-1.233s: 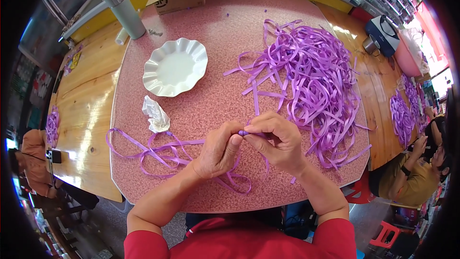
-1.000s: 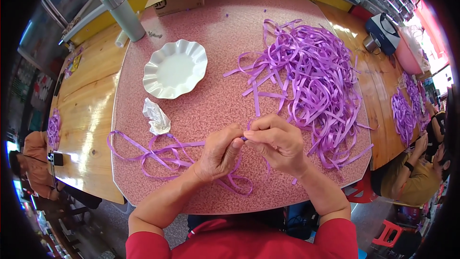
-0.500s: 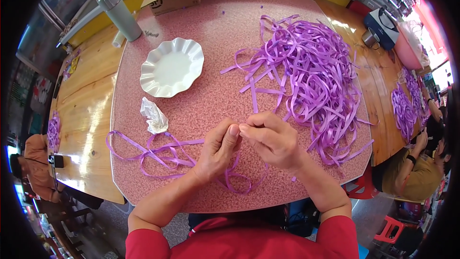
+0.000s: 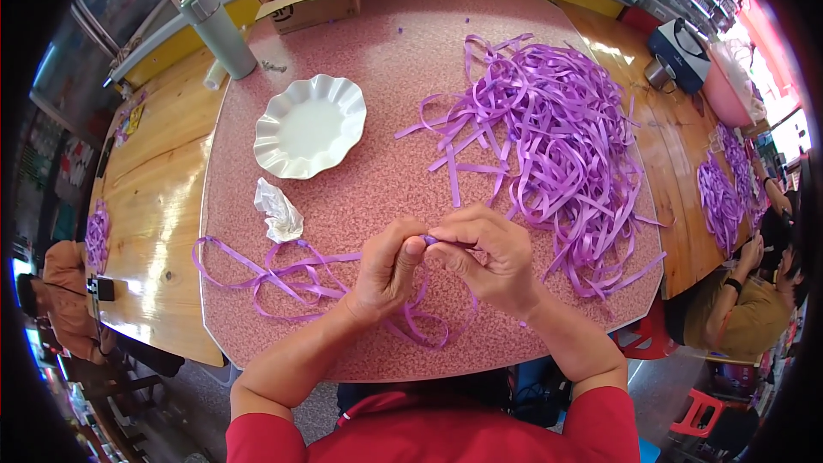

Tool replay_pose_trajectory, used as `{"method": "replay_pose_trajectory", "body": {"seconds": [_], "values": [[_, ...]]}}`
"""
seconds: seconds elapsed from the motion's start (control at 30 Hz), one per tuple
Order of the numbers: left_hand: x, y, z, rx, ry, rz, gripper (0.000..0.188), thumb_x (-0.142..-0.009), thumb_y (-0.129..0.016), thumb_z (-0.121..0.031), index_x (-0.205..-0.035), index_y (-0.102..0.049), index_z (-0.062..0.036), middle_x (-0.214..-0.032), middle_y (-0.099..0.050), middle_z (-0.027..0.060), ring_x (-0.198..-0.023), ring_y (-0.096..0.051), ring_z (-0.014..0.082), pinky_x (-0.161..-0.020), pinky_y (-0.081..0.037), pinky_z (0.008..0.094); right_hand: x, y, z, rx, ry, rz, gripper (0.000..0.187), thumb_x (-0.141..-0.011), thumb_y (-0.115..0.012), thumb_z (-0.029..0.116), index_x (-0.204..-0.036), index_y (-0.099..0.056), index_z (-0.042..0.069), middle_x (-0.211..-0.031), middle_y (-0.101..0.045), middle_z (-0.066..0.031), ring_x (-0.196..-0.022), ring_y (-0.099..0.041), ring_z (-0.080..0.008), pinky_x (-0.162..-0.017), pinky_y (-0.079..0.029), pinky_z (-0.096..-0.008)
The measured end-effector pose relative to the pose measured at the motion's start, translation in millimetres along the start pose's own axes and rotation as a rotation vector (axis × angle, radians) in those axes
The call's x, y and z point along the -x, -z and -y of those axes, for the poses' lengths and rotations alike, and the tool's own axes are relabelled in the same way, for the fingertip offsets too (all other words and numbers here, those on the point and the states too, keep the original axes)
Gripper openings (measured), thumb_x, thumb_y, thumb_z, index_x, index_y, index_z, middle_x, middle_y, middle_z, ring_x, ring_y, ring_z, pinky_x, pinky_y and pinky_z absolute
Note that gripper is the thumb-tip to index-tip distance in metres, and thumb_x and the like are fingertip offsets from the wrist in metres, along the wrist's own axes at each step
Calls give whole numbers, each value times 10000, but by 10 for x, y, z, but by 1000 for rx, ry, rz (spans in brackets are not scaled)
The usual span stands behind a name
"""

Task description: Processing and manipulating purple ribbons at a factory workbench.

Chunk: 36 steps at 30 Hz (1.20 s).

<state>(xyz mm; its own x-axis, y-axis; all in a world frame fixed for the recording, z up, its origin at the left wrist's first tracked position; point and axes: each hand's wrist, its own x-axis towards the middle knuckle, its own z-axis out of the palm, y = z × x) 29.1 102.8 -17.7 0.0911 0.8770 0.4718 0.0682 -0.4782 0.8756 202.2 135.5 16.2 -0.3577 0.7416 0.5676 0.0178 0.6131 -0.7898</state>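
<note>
Close together over the near part of the table, my left hand and my right hand both pinch a purple ribbon. A small darker purple bit of it shows between my thumbs and fingertips. Its loops hang below my hands, and the part inside my fingers is hidden. Loose purple ribbon loops lie to the left of my left hand. Beyond my right hand spreads a large tangled heap of purple ribbons.
A white scalloped dish and a crumpled tissue lie on the pink speckled table. Behind them stand a grey-green flask and an open cardboard box. People sit at both sides, one near a red stool.
My right hand has turned and lowered slightly, its fingers now stretched further over toward the left thumb. A darker purple bit of ribbon has come into sight between my fingertips.
</note>
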Motion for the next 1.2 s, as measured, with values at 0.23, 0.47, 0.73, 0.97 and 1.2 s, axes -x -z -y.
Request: {"method": "replay_pose_trajectory", "body": {"seconds": [0.23, 0.47, 0.73, 0.97, 1.2], "values": [[-37, 29, 7, -108, -114, 37, 178, -1021, -542, -175, -1002, -581, -3, -720, -502, 112, -591, -508, 241, -538, -404, 350, 15, 36, 12, 33, 59, 46, 142, -854, -744, -5, -985, -690, -13, -946, -667, -110, -676, -648, -117, -548, -506, -231], [-21, -4, -94, -32, -62, 56, 217, -1039, -514, -212, -1012, -578, -7, -705, -508, 87, -574, -500, 211, -543, -411, 332, -12, 67, -54, -117, 49, 97, 123, -867, -720, -22, -985, -685, -19, -939, -666, -129, -686, -649, -131, -545, -522, -247], [-26, -15, -154, 486, 502, 155, 316, -1086, -394, -323, -1007, -533, -50, -726, -427, -24, -590, -362, 66, -517, -305, 225, -61, 115, -188, 147, 279, 108, 151, -843, -739, -18, -984, -687, -2, -910, -666, -103, -721, -649, -178, -581, -518, -273], [-34, 9, -144, 580, 523, 144, 372, -1087, -355, -397, -1032, -527, -72, -723, -436, -31, -614, -389, 58, -536, -310, 223, -71, 85, -137, 42, 93, 62, 192, -828, -764, 5, -1001, -682, 6, -912, -647, -92, -729, -630, -154, -596, -500, -260], [-29, 2, -116, 389, 422, 122, 288, -1076, -417, -343, -1082, -500, -67, -786, -500, 11, -682, -464, 83, -592, -399, 240, -42, 112, -145, 40, 97, 51, 218, -816, -779, 10, -1014, -687, 14, -933, -644, -86, -749, -624, -128, -623, -495, -233]]}}
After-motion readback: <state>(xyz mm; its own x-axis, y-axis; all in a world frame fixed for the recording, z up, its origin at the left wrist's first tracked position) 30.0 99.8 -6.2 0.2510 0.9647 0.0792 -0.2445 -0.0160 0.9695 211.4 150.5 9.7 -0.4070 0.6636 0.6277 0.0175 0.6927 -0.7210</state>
